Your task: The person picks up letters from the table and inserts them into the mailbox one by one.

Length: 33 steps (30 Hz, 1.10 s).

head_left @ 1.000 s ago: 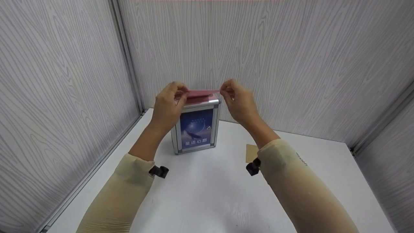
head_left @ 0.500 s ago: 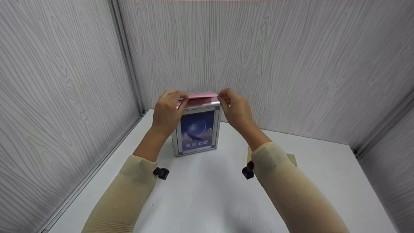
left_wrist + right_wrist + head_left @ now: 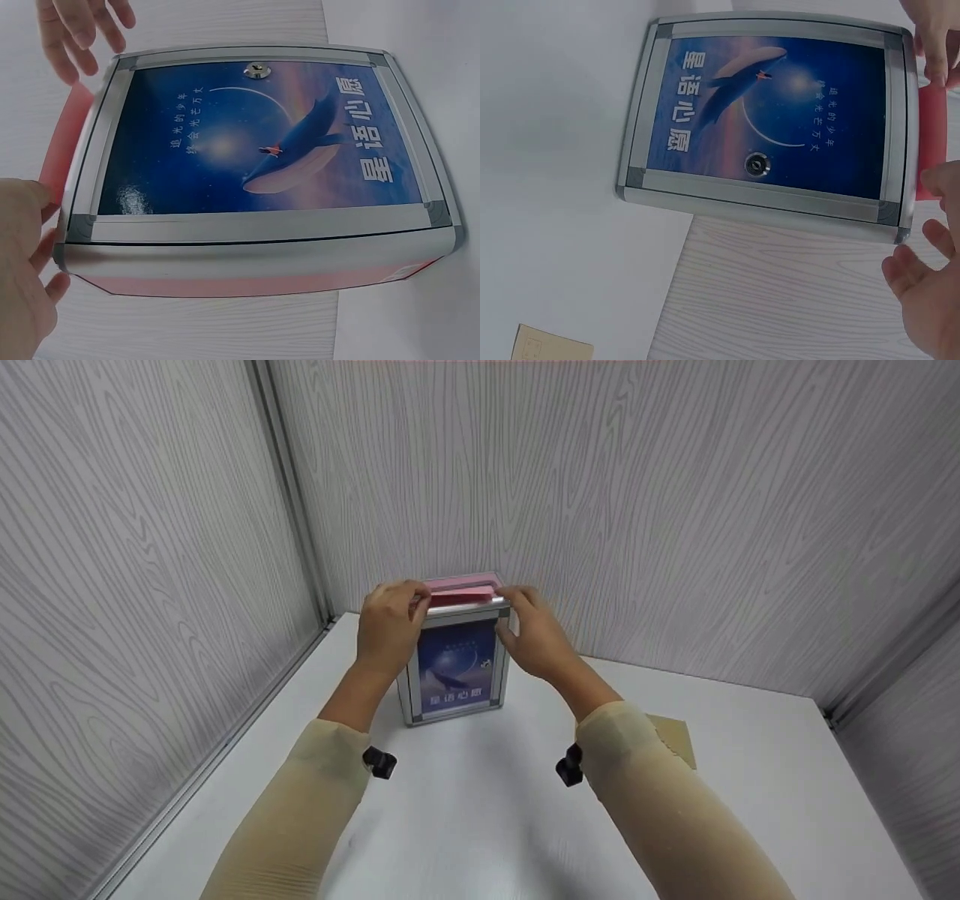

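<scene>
A suggestion box [image 3: 455, 669] with a silver frame, pink top and blue whale picture stands upright on the table. Its lock [image 3: 757, 164] shows on the front. A piece of red paper [image 3: 461, 597] lies across the top, low at the slot, and sticks up past the frame in both wrist views. My left hand [image 3: 390, 626] pinches the paper's left end between thumb and fingers. At the opposite end, my right hand [image 3: 534, 634] has its fingers loosely extended by the paper's corner, with the thumb apart below, along the box's front edge.
A tan card [image 3: 673, 740] lies on the white table [image 3: 465, 810], partly behind the right sleeve. Grey wood-grain panels [image 3: 600, 495] rise behind the box and on both sides. Each sleeve carries a black wrist camera, such as the left one [image 3: 379, 763].
Both hands have come down, lowering the red paper toward the box top. The right hand's fingers have spread from their pinch on the paper, and its thumb has dropped to the box front.
</scene>
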Motion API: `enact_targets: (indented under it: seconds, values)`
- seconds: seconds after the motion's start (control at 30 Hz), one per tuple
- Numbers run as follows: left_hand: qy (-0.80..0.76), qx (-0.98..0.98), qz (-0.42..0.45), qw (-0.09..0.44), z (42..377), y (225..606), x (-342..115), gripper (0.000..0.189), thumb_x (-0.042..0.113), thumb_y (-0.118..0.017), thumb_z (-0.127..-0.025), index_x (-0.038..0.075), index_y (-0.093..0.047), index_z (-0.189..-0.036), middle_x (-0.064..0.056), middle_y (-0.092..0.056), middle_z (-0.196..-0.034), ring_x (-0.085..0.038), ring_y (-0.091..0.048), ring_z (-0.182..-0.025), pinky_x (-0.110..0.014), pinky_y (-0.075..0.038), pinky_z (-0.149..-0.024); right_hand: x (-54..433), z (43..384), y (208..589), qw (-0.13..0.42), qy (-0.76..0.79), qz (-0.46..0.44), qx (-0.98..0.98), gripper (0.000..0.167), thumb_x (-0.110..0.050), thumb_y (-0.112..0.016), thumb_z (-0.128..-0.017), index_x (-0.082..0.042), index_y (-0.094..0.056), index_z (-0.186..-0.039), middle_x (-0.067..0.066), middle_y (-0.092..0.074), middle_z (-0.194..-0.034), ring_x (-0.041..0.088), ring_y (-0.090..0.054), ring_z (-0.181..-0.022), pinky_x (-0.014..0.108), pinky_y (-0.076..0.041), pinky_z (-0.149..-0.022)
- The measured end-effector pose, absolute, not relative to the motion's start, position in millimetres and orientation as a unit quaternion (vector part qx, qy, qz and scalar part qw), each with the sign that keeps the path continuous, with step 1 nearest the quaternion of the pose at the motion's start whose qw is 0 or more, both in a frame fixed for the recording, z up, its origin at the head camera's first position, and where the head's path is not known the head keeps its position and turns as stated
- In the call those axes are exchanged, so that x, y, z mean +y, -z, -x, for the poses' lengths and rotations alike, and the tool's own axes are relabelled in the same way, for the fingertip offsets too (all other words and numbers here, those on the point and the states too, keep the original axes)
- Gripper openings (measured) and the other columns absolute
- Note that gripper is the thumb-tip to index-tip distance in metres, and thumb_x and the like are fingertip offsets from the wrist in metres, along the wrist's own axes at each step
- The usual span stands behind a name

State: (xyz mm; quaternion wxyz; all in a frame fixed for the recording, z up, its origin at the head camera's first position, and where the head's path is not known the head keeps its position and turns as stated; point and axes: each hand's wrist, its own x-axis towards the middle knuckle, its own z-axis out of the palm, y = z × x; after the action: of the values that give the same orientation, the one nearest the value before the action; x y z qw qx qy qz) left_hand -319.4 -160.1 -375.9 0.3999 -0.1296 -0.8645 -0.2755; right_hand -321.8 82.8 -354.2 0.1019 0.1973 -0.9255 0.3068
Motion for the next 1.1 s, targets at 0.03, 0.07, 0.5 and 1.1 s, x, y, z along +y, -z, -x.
enact_targets:
  seconds: [0.03,0.07,0.5,1.1]
  values:
    - [0.275,-0.866,0.125,0.399,320,377,-160,0.012,0.017,-0.071,-0.106,0.009,-0.077,-0.113,-0.008,-0.082,-0.112,-0.030,-0.073,-0.112,-0.051,-0.055,-0.104,83,322,356,0.094,-0.304,-0.195,-0.928,0.062,-0.023,-0.065,-0.109,-0.025,-0.041,-0.166,0.007,-0.039,-0.171,0.034,-0.041,-0.160,0.055,-0.039,-0.130]
    - [0.273,-0.867,0.121,0.399,320,378,-159,0.012,0.018,-0.071,-0.107,0.010,-0.077,-0.113,-0.008,-0.082,-0.112,-0.031,-0.073,-0.112,-0.052,-0.055,-0.103,83,321,357,0.085,-0.301,-0.192,-0.930,0.066,-0.024,-0.066,-0.109,-0.028,-0.038,-0.168,0.008,-0.034,-0.174,0.036,-0.037,-0.162,0.057,-0.038,-0.130]
    - [0.291,-0.904,0.067,0.306,320,382,-164,0.035,0.036,-0.056,-0.113,0.012,-0.071,-0.135,-0.010,-0.060,-0.156,-0.038,-0.051,-0.144,-0.058,-0.038,-0.119,109,318,372,0.044,-0.251,-0.184,-0.949,0.084,-0.036,-0.067,-0.108,-0.040,-0.016,-0.174,0.009,-0.011,-0.183,0.048,-0.023,-0.166,0.070,-0.032,-0.129]
    - [0.353,-0.825,0.126,0.424,284,419,-107,0.022,0.011,-0.066,-0.102,0.007,-0.063,-0.124,-0.013,-0.060,-0.126,-0.033,-0.050,-0.117,-0.051,-0.040,-0.103,285,311,439,0.028,-0.341,-0.049,-0.938,0.070,-0.028,-0.057,-0.113,-0.015,-0.023,-0.172,0.030,-0.022,-0.171,0.055,-0.031,-0.159,0.070,-0.031,-0.129]
